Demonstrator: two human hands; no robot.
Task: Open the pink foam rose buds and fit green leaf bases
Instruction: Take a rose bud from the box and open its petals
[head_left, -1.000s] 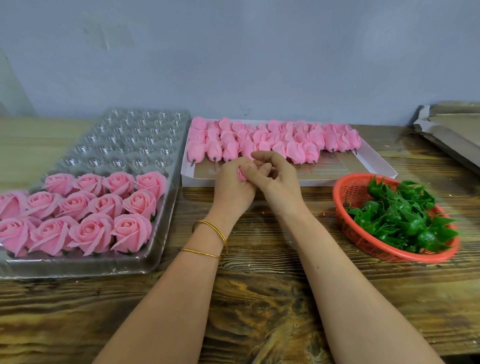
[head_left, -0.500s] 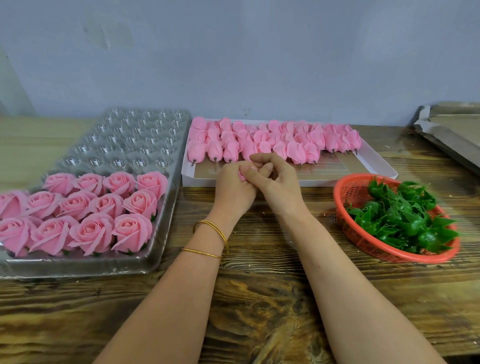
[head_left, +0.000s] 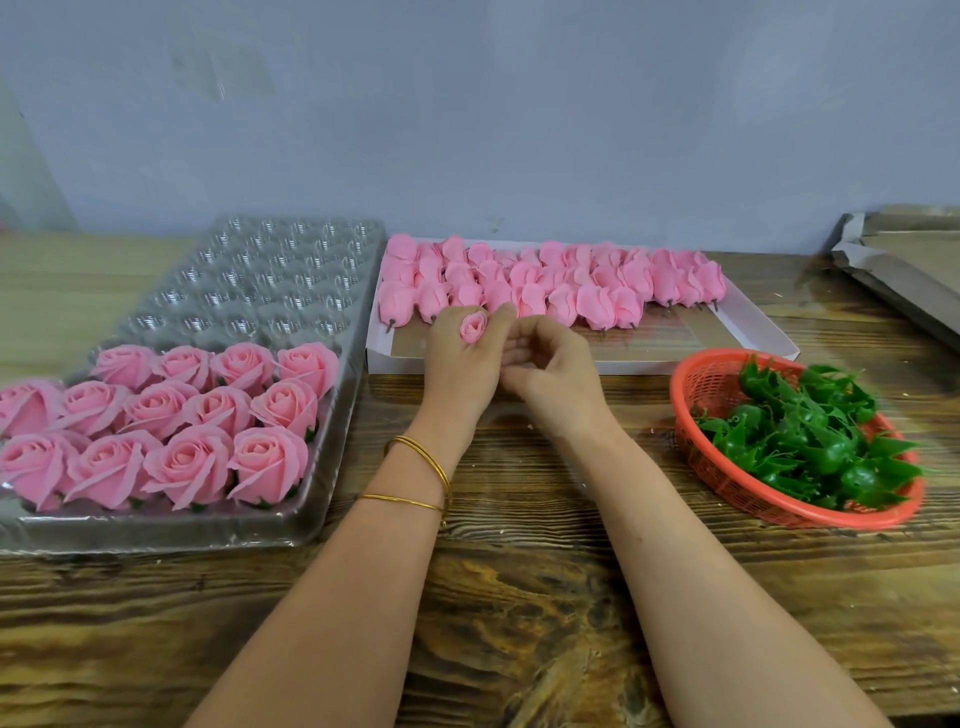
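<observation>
A single bud (head_left: 474, 328) is gripped in the left hand (head_left: 460, 369) at the near edge of the box (head_left: 753, 332). It is seen poking up between the curled fingers, whereas half a second earlier it was almost hidden between the two clasped hands. The right hand (head_left: 553, 376) has been drawn out of that clasp and is held just beside the left hand, also at the box's near edge. Its fingers are loosely curled and nothing is seen in them; whether its fingertips touch the left hand cannot be told. Closed buds (head_left: 571, 286) are laid in rows along the far half of the box, as before. A clear tray (head_left: 249, 291) is set to the left of the box, its near rows filled with opened roses (head_left: 197, 415). A red basket (head_left: 696, 384) of green leaf bases (head_left: 810, 436) is placed by the box's near right corner. Two bangles (head_left: 421, 452) are worn on the left wrist. Everything is borne by a wooden table (head_left: 519, 597).
</observation>
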